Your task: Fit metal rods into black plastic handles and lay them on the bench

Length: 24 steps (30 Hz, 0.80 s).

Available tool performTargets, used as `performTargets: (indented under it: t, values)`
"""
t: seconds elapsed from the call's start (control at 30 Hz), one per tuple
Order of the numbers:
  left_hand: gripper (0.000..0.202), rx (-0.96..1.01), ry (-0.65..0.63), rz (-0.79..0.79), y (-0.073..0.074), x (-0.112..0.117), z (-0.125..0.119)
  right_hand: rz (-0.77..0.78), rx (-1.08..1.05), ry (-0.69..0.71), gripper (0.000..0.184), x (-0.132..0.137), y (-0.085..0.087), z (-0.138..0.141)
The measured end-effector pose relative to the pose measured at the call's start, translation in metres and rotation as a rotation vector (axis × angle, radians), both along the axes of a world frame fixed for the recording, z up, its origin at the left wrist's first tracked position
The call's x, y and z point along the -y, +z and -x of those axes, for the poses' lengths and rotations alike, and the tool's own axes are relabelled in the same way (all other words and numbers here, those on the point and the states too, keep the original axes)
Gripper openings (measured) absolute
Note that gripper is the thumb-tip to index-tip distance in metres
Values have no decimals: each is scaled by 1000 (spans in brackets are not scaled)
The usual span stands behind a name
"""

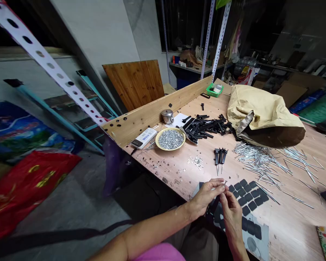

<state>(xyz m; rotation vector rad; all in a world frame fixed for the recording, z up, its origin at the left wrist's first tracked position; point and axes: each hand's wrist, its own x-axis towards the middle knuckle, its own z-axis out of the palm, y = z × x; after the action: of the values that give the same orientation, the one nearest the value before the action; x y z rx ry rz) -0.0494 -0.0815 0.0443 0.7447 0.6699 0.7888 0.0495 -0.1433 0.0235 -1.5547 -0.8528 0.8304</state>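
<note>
My left hand [206, 197] and my right hand [230, 210] meet at the table's near edge, both with fingers pinched together. Below the left fingers a dark, long plastic piece [213, 207] shows in part. A small thin tip [225, 182] pokes out above the fingertips; what the right fingers pinch is mostly hidden. Under and beside the hands lies a grey sheet [264, 232] with rows of black rounded-square pads [248, 197]. Just beyond stand out several black plastic pieces with metal rods [220, 156], lying side by side.
A yellow bowl [158, 144] holds small metal nuts, and loose nuts [197, 162] lie nearby. Black plastic parts [206, 127] are heaped behind. Metal rods [258, 157] spill before a paper sack [263, 105]. A white box [144, 138], lidded metal pot [167, 116] and green basket [214, 92] line the wooden board [152, 112].
</note>
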Motion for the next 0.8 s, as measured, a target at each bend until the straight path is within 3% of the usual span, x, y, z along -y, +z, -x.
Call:
performTargets:
  t: [0.13, 0.23, 0.33, 0.43, 0.5, 0.63, 0.8]
  values:
    - [39, -60, 72, -9, 0, 5, -6, 114, -393, -33, 41, -1, 0, 10]
    - [41, -61, 68, 33, -8, 7, -14, 142, -375, -30, 41, 2, 0, 6]
    - [37, -81, 61, 20, -15, 7, -19, 140, 66, -80, 42, 8, -7, -21]
    - [45, -160, 16, 66, -18, 6, -18, 74, 785, -220, 48, 11, -16, -72]
    - [48, -220, 0, 107, -20, 5, -16, 74, 1087, -271, 54, 11, -22, -109]
    - [41, -251, 67, 108, -22, 3, -14, 73, 1268, -254, 59, 8, -29, -159]
    - [37, -255, 128, 83, -18, -4, -14, 5, 1356, -52, 52, 18, -42, -152]
